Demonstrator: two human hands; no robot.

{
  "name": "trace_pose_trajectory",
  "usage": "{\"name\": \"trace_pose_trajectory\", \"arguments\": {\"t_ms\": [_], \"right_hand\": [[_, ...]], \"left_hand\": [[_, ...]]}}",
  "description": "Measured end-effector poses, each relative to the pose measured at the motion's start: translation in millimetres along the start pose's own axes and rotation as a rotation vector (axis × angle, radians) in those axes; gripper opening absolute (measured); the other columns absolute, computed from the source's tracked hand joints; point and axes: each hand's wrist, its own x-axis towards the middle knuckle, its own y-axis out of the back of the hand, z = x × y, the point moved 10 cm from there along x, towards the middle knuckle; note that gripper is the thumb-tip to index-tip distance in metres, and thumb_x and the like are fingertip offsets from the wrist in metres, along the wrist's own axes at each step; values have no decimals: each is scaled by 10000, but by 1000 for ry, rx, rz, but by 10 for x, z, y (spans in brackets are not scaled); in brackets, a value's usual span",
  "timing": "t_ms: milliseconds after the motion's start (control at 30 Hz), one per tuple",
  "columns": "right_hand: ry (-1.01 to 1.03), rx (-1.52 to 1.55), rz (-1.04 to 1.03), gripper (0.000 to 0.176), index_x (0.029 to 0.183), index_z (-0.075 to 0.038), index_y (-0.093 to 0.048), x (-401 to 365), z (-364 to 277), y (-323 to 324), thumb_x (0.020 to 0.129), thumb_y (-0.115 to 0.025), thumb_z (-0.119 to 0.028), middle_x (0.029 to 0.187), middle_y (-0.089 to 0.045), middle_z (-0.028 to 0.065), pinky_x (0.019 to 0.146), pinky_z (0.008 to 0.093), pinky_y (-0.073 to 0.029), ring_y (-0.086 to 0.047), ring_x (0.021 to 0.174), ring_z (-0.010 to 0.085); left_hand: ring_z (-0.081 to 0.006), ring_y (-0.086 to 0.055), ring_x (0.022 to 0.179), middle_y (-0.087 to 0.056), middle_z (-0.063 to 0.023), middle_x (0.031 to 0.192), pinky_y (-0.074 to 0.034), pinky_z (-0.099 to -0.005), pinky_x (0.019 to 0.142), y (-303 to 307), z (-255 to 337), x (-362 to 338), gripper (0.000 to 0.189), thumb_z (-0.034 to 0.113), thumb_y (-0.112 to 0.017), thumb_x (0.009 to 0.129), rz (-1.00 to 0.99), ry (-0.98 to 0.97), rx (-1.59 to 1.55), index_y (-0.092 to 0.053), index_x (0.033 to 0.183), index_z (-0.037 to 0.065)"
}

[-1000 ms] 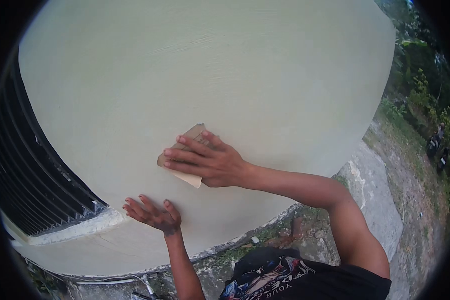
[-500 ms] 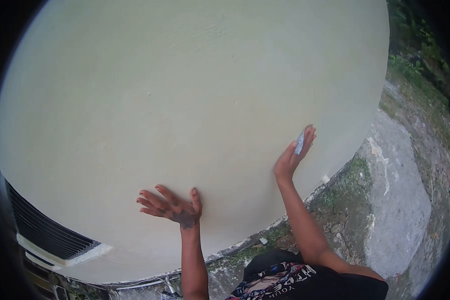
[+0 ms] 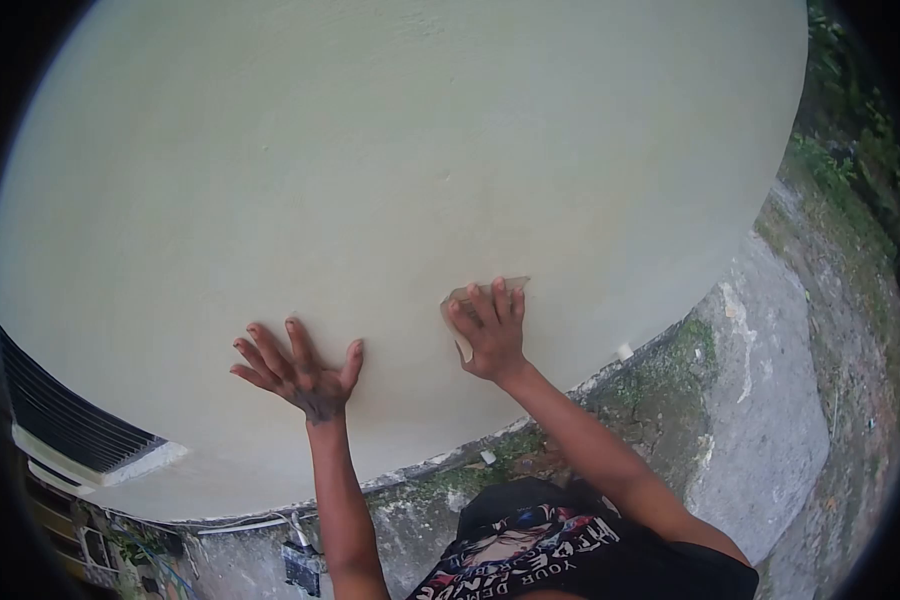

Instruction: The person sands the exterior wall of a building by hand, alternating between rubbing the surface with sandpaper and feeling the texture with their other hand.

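My left hand [image 3: 300, 375] rests on the pale painted wall [image 3: 370, 200], its fingers spread and nothing in it. A dark patch marks the back of that hand near the wrist. To its right, my right hand [image 3: 494, 338] presses a thin brownish sheet of sandpaper [image 3: 460, 295] against the wall. The sheet's edges stick out past the fingertips and beside the thumb side. Most of the sandpaper is hidden under the palm and fingers.
A dark slatted vent [image 3: 70, 410] with a white sill is at the lower left. Mossy concrete [image 3: 660, 390] runs along the wall's foot, and a grey slab [image 3: 760, 390] lies to the right. A small dark box [image 3: 302, 565] is below, near a white pipe [image 3: 240, 526].
My right hand has swept left across the wall with the sandpaper, turning from edge-on to flat. In the view, my left hand appears slightly higher and farther left, still spread.
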Motion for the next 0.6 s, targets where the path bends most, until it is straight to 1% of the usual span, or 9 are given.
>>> {"name": "trace_pose_trajectory", "arguments": {"t_ms": [33,100,167,233,300,400,500,533,600], "right_hand": [[-26,26,35,665,1586,-211,-385,-275,126,18,935,-517,-199,1687,-253,128,1242,602,-9,-140,1572,404],[-169,-27,64,611,1602,-124,-330,-523,527,194,1021,-457,-262,1698,-205,149,1246,591,-11,-111,1581,379],[-621,30,248,619,1608,-14,-243,-517,1054,426,1087,-354,-329,1706,-147,171,1247,584,-24,-61,1586,369],[-760,48,372,650,1599,63,-177,-156,1282,614,1107,-287,-347,1710,-112,186,1249,565,-11,-17,1588,366],[-489,-30,302,621,1615,26,-175,716,909,737,1108,-279,-317,1713,-106,182,1245,561,12,-12,1589,369],[-150,-8,213,605,1617,4,-202,1713,-115,615,1098,-286,-295,1712,-87,201,1237,569,37,-3,1586,393],[221,-8,75,608,1597,8,-284,1897,-1161,213,1047,-360,-242,1700,-142,226,1217,603,63,-7,1578,444],[314,2,-11,611,1559,-17,-394,1753,-1467,41,983,-437,-216,1675,-231,240,1223,600,47,-59,1563,492],[555,-12,-142,628,1546,-157,-462,1270,-2003,-336,923,-506,-220,1670,-319,86,1263,564,15,-206,1568,328]], "left_hand": [[-422,-109,1570,-204,-235,1673,-29,-635,1228,64,-311,29,876,698,-455,954,23,101,21,-296,1625,158],[-427,-113,1567,-204,-240,1672,-33,-621,1234,162,-913,-93,863,691,-436,967,61,234,25,-286,1628,156],[-432,-116,1565,-204,-245,1671,-38,-607,1239,137,-1225,-386,851,685,-416,981,81,369,22,-275,1631,155],[-433,-105,1566,-182,-247,1677,-41,-584,1246,112,-1238,-782,808,643,-380,1011,90,472,-1,-246,1639,152],[-449,-85,1565,-146,-252,1684,-36,-600,1241,4,-1065,-1242,788,613,-376,1021,69,542,-31,-227,1645,155],[-465,-77,1561,-128,-253,1686,-37,-619,1235,-119,-710,-1888,782,602,-378,1022,56,560,-70,-215,1647,162],[-478,-71,1557,-122,-255,1685,-39,-635,1230,-117,-582,-2166,777,580,-406,1020,34,555,-89,-204,1650,173],[-473,-77,1557,-124,-254,1684,-41,-635,1231,-115,-589,-2169,766,567,-411,1026,3,570,-97,-201,1651,176],[-468,-83,1558,-126,-253,1683,-43,-635,1231,-79,-611,-2092,756,554,-416,1031,-9,574,-96,-197,1651,180]]}}
